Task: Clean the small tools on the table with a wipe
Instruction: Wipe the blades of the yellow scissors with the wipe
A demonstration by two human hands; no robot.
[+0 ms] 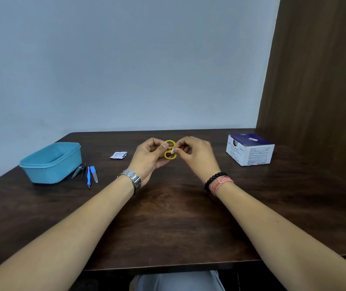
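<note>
A: Where are the yellow scissors [170, 150]?

B: Held above the dark wood counter [168, 217]. Left hand [150, 157] grips them, loops stacked one over the other; blades are hidden, so I can't tell which way they point. Right hand [193, 153] pinches a white wipe [172, 151] against the loops.

A: Room?

B: Pale wall [126, 59], brown panel [319, 70] at right.

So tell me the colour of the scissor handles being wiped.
Yellow: the small scissors' two plastic loop handles, held between both hands, show best in the head view.
</note>
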